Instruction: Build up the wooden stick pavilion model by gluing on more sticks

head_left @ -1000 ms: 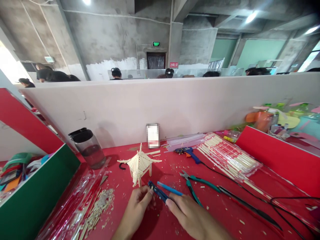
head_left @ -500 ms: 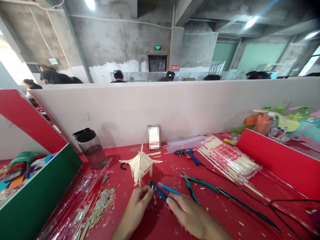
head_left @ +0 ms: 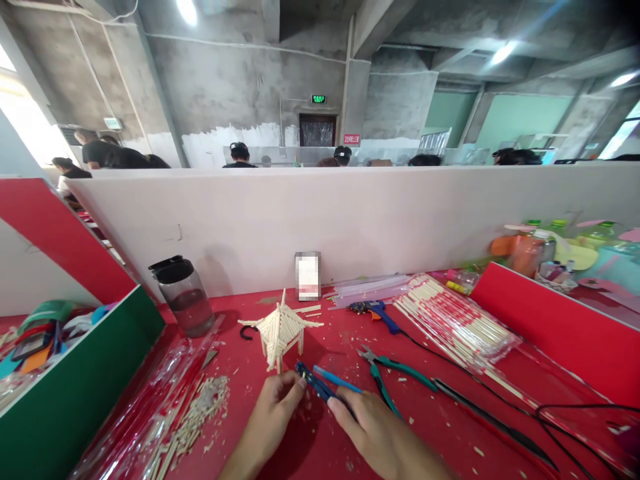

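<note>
A dark blue plier-like cutter [head_left: 316, 385] is in my right hand [head_left: 367, 420], whose fingers are wrapped round its handles. The tip of the tool meets the fingertips of my left hand [head_left: 278, 398], which are pinched together. A tiny pale bit shows at that pinch, too small to name. Just beyond my left hand stands a small pavilion-like model [head_left: 281, 331] of pale wooden sticks, with a peaked roof and thin legs. A light blue pen-like stick [head_left: 336, 379] lies beside the cutter, partly behind my right hand.
Green-handled cutting pliers [head_left: 376, 363], a blue glue gun [head_left: 375, 312] with its cord and bagged wooden sticks [head_left: 457, 317] lie to the right. On the left are a water bottle [head_left: 184, 300] and a pile of stick scraps [head_left: 203, 407]. A white partition [head_left: 350, 220] stands behind.
The view has shifted slightly. My right hand and the cutter have moved a little to the left and down; my left hand stays pinched at almost the same spot.
</note>
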Tool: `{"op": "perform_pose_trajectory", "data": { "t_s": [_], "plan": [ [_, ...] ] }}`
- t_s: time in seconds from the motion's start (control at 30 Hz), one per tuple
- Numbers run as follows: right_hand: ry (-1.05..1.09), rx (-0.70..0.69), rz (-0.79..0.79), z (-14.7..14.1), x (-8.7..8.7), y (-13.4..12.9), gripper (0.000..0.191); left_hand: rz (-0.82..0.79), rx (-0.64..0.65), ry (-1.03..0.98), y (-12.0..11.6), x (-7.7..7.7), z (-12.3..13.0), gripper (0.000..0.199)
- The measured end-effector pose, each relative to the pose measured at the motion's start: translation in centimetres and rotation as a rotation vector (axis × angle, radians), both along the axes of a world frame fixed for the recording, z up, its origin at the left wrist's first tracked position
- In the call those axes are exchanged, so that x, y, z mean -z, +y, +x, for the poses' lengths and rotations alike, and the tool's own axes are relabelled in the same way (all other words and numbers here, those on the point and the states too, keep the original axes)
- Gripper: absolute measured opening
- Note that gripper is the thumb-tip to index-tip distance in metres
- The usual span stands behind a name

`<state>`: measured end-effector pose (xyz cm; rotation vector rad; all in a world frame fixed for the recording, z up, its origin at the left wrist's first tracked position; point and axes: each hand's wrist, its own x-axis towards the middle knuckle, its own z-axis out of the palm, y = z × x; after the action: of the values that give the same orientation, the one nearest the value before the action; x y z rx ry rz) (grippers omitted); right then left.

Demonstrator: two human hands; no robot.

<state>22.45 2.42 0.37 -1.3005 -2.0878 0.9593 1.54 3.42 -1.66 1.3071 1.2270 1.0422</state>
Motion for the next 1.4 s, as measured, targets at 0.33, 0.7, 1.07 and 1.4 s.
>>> {"op": "perform_pose_trajectory", "data": {
  "t_s": [0.33, 0.7, 1.07, 1.4],
  "plan": [
    [-0.218, 0.043, 0.021, 0.1, -1.0, 0.5, 0.047, 0.024, 0.016, -0.069, -0.8, -1.3, 0.5, 0.054],
    [-0.549, 0.223, 0.372, 4.5, -0.9, 3.8, 0.044, 0.013, -0.017, -0.147, -0.7, -0.9, 0.4, 0.048],
    [-0.608, 0.276, 0.463, 6.7, 2.6, 6.4, 0.048, -0.045, -0.057, -0.229, -0.8, -0.8, 0.7, 0.052],
    [-0.459, 0.267, 0.489, 5.9, 1.9, 5.9, 0.039, -0.040, -0.011, -0.289, -0.8, -0.8, 0.7, 0.051]
  ]
}}
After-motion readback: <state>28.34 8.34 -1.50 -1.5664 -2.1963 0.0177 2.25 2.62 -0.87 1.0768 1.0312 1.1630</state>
